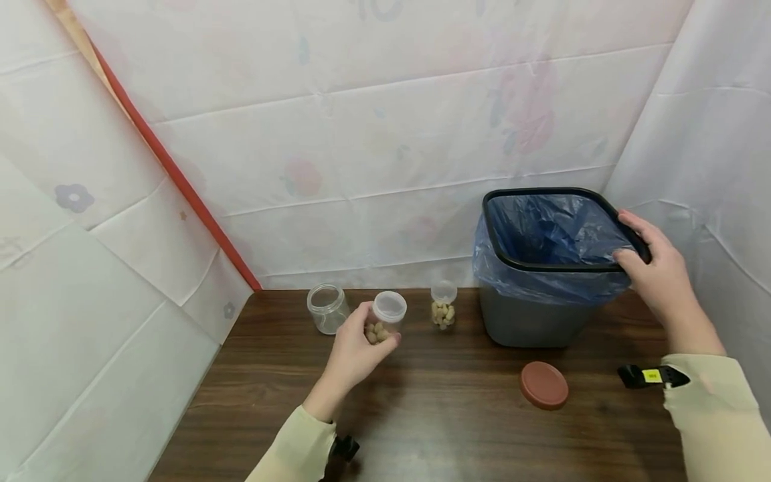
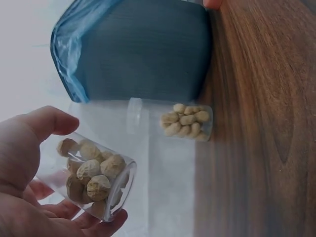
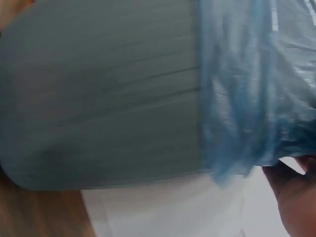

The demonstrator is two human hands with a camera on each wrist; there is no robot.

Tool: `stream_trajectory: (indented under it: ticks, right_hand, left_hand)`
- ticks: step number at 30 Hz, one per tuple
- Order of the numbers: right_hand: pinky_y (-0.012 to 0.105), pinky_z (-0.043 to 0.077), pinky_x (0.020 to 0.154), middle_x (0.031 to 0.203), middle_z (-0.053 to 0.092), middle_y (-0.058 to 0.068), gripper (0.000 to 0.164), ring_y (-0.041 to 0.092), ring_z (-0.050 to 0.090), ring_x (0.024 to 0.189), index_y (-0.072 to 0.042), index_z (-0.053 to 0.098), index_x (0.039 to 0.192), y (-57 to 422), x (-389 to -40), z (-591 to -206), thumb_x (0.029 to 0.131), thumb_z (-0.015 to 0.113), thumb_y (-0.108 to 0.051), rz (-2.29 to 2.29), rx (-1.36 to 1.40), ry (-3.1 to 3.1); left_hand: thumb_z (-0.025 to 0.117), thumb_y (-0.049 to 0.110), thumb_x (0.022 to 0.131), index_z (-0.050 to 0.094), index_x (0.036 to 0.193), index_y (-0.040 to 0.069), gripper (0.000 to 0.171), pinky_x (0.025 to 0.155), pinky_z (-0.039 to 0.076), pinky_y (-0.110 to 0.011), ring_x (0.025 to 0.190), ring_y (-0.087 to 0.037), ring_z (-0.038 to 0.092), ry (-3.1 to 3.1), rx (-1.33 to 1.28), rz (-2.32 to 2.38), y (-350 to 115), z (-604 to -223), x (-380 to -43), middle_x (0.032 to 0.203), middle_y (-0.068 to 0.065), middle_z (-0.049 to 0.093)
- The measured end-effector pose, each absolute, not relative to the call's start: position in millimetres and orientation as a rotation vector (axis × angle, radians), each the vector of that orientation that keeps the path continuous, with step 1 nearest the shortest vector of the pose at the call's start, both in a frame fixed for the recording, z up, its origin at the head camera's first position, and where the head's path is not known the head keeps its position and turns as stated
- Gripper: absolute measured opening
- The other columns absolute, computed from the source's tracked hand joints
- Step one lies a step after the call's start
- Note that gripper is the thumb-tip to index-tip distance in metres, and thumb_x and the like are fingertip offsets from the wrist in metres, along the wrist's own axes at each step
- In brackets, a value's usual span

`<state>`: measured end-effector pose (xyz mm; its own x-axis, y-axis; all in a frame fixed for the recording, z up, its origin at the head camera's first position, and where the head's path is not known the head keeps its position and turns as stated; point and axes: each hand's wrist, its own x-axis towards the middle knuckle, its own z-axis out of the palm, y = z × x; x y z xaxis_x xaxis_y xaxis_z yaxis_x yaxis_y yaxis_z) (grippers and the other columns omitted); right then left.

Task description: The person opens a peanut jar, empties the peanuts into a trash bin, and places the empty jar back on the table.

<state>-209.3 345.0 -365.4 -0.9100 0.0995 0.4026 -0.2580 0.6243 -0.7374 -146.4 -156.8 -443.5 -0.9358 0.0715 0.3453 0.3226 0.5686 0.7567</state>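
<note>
Head view, left hand (image 1: 357, 341) gripped a clear jar (image 1: 390, 324) of nuts (image 1: 376, 332), right hand (image 1: 659, 268) grasped the bin rim (image 1: 560, 267), red lid (image 1: 544, 385) lay nearby

A jar (image 1: 327, 313) sits left on the worktop (image 1: 434, 381), then a tub of nuts (image 1: 443, 312), then a bin (image 1: 530, 325) with a bag (image 1: 554, 231) in it. Another tub (image 1: 387, 318), in the left grip (image 1: 357, 345), is between those first two. A lid (image 1: 544, 385) lies in front of the bin. The right grip (image 1: 659, 271) is on the bin's right edge.

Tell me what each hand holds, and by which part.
The left hand holds a clear jar by its sides; the right hand grips the bin by its black rim.
</note>
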Motion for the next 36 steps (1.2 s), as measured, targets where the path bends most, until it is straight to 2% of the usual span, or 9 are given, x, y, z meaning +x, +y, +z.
stream_trajectory:
  ticks: [1,4,8,13,18,23,29,33,36]
  right_hand:
    - [0.029,0.025,0.124,0.178,0.031,0.007,0.067,0.043,0.032,0.159,-0.026,0.035,0.173,345,-207,-363,0.108,0.051,-0.031,1.163,0.105,-2.469]
    - [0.012,0.028,0.112,0.174,0.036,0.018,0.067,0.05,0.04,0.153,-0.024,0.036,0.173,342,-198,-356,0.109,0.056,-0.034,1.082,0.076,-2.486]
    - [0.004,0.029,0.11,0.168,0.045,0.02,0.066,0.05,0.048,0.148,-0.012,0.047,0.166,331,-186,-350,0.105,0.066,-0.024,0.981,0.155,-2.332]
    - [0.013,0.031,0.117,0.157,0.059,0.02,0.067,0.042,0.054,0.145,-0.004,0.061,0.154,298,-164,-347,0.092,0.071,-0.027,0.835,0.286,-2.038]
    - [0.022,0.039,0.118,0.136,0.069,0.03,0.064,0.035,0.062,0.136,0.004,0.072,0.137,247,-136,-349,0.088,0.068,-0.038,0.838,0.455,-1.787]
    - [0.023,0.045,0.112,0.116,0.072,0.033,0.051,0.028,0.067,0.12,0.011,0.075,0.121,201,-117,-364,0.086,0.071,-0.025,0.935,0.655,-1.681]
    - [0.018,0.045,0.106,0.126,0.073,0.016,0.053,0.018,0.065,0.115,0.002,0.073,0.132,173,-115,-417,0.08,0.081,-0.007,1.109,0.734,-1.939]
    - [0.02,0.05,0.1,0.129,0.071,0.006,0.058,0.02,0.067,0.112,-0.008,0.07,0.139,153,-112,-448,0.084,0.085,0.001,1.244,0.725,-2.102]
    - [0.025,0.056,0.093,0.128,0.071,0.0,0.056,0.02,0.069,0.111,-0.015,0.068,0.142,138,-107,-462,0.09,0.084,-0.001,1.34,0.721,-2.183]
  left_hand:
    - [0.09,0.02,0.086,0.066,0.128,0.017,0.048,0.077,0.053,-0.035,0.089,-0.015,0.063,-2.526,-0.344,-1.288,-156,-442,-144,0.107,-0.003,0.071]
    - [0.091,0.018,0.084,0.067,0.127,0.016,0.049,0.08,0.054,-0.036,0.095,-0.015,0.064,-2.523,-0.383,-1.242,-155,-439,-139,0.11,-0.001,0.072]
    - [0.092,0.019,0.082,0.068,0.124,0.018,0.048,0.081,0.054,-0.036,0.096,-0.014,0.063,-2.538,-0.411,-1.181,-152,-437,-131,0.108,0.002,0.07]
    - [0.093,0.019,0.081,0.068,0.127,0.018,0.052,0.083,0.054,-0.038,0.097,-0.013,0.063,-2.557,-0.435,-1.121,-150,-436,-123,0.11,0.005,0.068]
    - [0.094,0.019,0.08,0.068,0.128,0.016,0.054,0.085,0.054,-0.039,0.1,-0.014,0.063,-2.571,-0.465,-1.057,-148,-438,-118,0.111,0.005,0.067]
    - [0.093,0.019,0.079,0.068,0.127,0.016,0.055,0.087,0.053,-0.042,0.101,-0.017,0.062,-2.566,-0.516,-0.964,-146,-439,-111,0.109,0.005,0.068]
    - [0.092,0.015,0.072,0.068,0.125,0.014,0.058,0.084,0.054,-0.04,0.098,-0.015,0.062,-2.536,-0.6,-0.841,-141,-447,-102,0.102,0.004,0.07]
    - [0.092,0.014,0.07,0.069,0.122,0.013,0.057,0.083,0.055,-0.039,0.097,-0.015,0.061,-2.513,-0.649,-0.785,-137,-456,-97,0.101,0.0,0.071]
    - [0.094,0.015,0.07,0.071,0.122,0.014,0.057,0.083,0.055,-0.038,0.096,-0.016,0.061,-2.501,-0.653,-0.743,-135,-462,-95,0.1,0.001,0.071]
